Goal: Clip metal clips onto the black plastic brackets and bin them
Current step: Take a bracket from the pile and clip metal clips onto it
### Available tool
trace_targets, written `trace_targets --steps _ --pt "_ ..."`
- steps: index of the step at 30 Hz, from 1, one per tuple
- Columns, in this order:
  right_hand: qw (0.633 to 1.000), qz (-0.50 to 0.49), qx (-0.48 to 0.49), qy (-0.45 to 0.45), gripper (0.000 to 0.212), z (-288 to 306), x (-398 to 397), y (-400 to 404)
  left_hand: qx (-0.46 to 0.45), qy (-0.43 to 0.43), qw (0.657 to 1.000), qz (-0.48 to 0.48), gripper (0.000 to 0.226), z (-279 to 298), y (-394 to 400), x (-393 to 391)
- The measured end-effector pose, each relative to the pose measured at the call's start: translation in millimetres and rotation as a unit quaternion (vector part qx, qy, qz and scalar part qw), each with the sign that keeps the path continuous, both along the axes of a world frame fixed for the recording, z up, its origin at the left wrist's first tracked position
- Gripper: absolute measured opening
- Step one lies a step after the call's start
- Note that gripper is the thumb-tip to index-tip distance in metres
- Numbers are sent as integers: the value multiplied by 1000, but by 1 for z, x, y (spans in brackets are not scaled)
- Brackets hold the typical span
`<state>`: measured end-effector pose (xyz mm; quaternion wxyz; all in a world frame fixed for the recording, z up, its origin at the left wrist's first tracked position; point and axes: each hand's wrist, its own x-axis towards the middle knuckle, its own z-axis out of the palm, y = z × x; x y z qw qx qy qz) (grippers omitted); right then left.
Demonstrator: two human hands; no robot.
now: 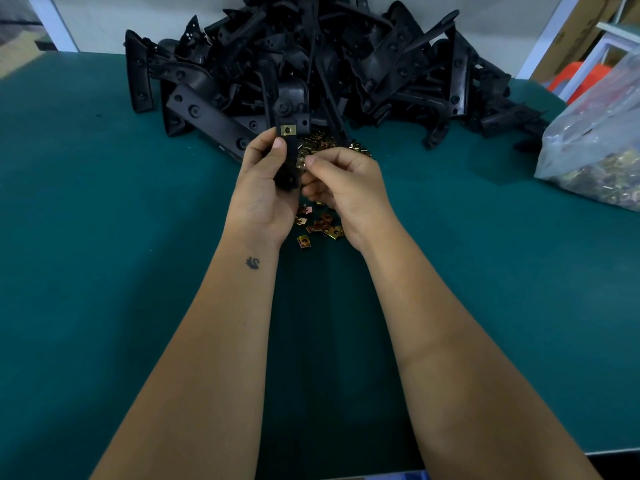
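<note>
My left hand grips a black plastic bracket upright above the green table, thumb on its front. One brass-coloured metal clip sits fixed on the bracket just above my thumb. My right hand pinches a second metal clip between thumb and forefinger, against the bracket's right edge. Loose metal clips lie on the table under my hands, with more loose clips behind them.
A big heap of black brackets fills the back of the green table. A clear plastic bag of clips lies at the right edge. Beyond it are an orange object and white frame posts.
</note>
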<state>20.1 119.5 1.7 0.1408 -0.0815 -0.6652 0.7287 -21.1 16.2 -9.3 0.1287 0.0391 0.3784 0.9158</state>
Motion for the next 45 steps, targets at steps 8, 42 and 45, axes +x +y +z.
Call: trace_targets --steps 8,42,45 --pt "1000 2 3 -3 10 -1 -1 0 9 -2 1000 -2 15 0 1 0" --pt "999 12 13 -34 20 2 2 -9 -26 -20 998 46 13 4 10 8" --pt "999 16 16 -36 22 2 2 -9 -40 -17 998 45 14 4 11 9"
